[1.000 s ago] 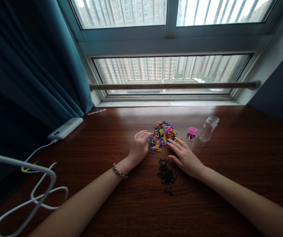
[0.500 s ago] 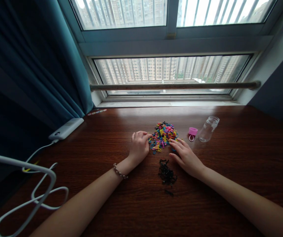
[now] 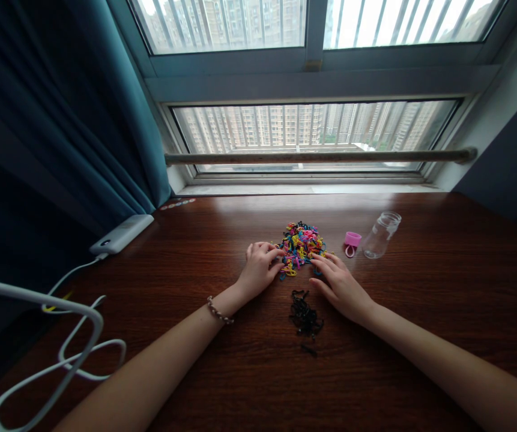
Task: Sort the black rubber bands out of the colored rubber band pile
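A heap of small multicoloured rubber bands [image 3: 302,243] lies on the dark wooden table [image 3: 222,372]. My left hand [image 3: 262,268] is at the heap's left edge, fingers apart and touching the outer bands. At the lower right edge rests my right hand [image 3: 337,282], its fingers stretched out and spread over a few bands. Between the wrists, closer to me, sits a smaller pile of black rubber bands [image 3: 305,315], with a bit lying just below it. Neither hand visibly grips a band.
To the right stand a clear plastic bottle [image 3: 377,237] without its lid and a pink cap [image 3: 352,241] with a loop. On the left are a white power bank [image 3: 122,234] and a looping white cable [image 3: 84,309]. A window with a rail [image 3: 321,158] borders the table's back.
My left hand has shifted slightly right, onto the left edge of the coloured heap. My right hand has barely moved.
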The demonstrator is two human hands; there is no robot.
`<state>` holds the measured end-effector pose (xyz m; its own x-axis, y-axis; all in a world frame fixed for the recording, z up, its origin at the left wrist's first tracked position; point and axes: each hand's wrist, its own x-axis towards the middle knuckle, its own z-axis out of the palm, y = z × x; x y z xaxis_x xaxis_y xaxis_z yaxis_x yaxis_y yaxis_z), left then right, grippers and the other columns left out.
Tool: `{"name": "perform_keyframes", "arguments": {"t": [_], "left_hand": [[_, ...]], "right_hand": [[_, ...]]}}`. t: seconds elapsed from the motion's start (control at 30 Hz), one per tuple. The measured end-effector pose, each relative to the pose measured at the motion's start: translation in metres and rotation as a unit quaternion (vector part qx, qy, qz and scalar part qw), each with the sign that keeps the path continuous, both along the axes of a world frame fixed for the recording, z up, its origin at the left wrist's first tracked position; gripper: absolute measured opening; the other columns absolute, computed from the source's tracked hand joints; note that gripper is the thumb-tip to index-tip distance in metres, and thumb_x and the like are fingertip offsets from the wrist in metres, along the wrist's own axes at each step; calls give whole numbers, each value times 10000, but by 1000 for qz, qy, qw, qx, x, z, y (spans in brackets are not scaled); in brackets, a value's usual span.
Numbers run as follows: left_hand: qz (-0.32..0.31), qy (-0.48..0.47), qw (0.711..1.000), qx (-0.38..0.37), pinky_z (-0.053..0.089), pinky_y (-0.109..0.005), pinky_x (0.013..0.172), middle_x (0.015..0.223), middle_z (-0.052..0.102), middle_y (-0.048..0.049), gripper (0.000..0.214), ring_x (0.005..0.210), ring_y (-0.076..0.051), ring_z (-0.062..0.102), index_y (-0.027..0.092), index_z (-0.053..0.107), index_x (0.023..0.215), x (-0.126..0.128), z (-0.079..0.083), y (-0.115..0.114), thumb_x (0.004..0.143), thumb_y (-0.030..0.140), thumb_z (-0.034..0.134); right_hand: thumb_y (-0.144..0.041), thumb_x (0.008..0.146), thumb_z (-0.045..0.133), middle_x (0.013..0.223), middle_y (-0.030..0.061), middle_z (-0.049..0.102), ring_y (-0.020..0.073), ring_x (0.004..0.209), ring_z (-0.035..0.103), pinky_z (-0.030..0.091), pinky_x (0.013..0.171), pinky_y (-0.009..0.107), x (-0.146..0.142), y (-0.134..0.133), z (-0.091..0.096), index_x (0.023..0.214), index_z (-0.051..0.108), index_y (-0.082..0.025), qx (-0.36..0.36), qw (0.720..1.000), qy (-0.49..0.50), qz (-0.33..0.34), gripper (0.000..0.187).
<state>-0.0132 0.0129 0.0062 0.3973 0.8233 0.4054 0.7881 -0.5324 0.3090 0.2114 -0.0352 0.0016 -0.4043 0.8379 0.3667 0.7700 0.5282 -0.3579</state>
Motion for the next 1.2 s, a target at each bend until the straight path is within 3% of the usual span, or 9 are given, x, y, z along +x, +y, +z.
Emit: {"name": "perform_keyframes", "arguments": {"t": [0.1, 0.33, 0.5, 0.87, 1.07, 1.2], "left_hand": [[-18, 3, 1000, -9, 286, -422, 905, 910, 571, -17, 114, 961, -206, 435, 276, 647, 854, -1, 0, 1, 788, 290, 556], [-9, -12, 999, -37, 285, -413, 909, 900, 592, -14, 47, 955, -202, 441, 209, 607, 760, 1, 3, -1, 766, 251, 586], [-8, 0, 1000, -16, 225, -450, 964, 902, 595, -22, 77, 978, -205, 429, 192, 571, 771, 3, 2, -3, 810, 191, 504], [31, -63, 997, 32, 324, -395, 901, 803, 588, -27, 96, 866, -183, 485, 183, 565, 780, 1, 3, -2, 810, 168, 474], [31, -75, 996, 44, 352, -370, 865, 828, 600, -33, 108, 871, -186, 492, 180, 579, 870, -1, 4, -1, 809, 171, 490], [36, -81, 995, 36, 364, -365, 851, 864, 607, -41, 116, 887, -190, 496, 174, 576, 892, -1, 4, 0, 805, 165, 499]], "right_hand": [[-333, 878, 447, 1284, 72, 464, 257, 1197, 330, 315, 1021, 442, 0, 0, 0, 1201, 478, -159, 1, 1000, 0, 1, 369], [-331, 881, 445, 1275, 67, 472, 254, 1190, 333, 307, 1026, 439, -1, 0, 1, 1204, 475, -161, 0, 1000, -1, 0, 367], [-336, 880, 442, 1269, 76, 477, 254, 1189, 338, 315, 1017, 443, -1, -1, 1, 1195, 483, -164, 2, 1000, 5, 2, 362], [-320, 877, 425, 1223, 128, 491, 265, 1202, 368, 305, 998, 498, 1, 0, 2, 1257, 407, -174, 36, 993, 107, -22, 407], [-228, 886, 408, 1202, 87, 514, 224, 1166, 428, 335, 1006, 421, -2, -8, 22, 1207, 448, -197, 94, 978, 186, 22, 325], [-179, 879, 398, 1148, 52, 557, 230, 1117, 477, 376, 971, 453, -4, -30, 63, 1151, 490, -244, 146, 959, 240, 39, 294]]}}
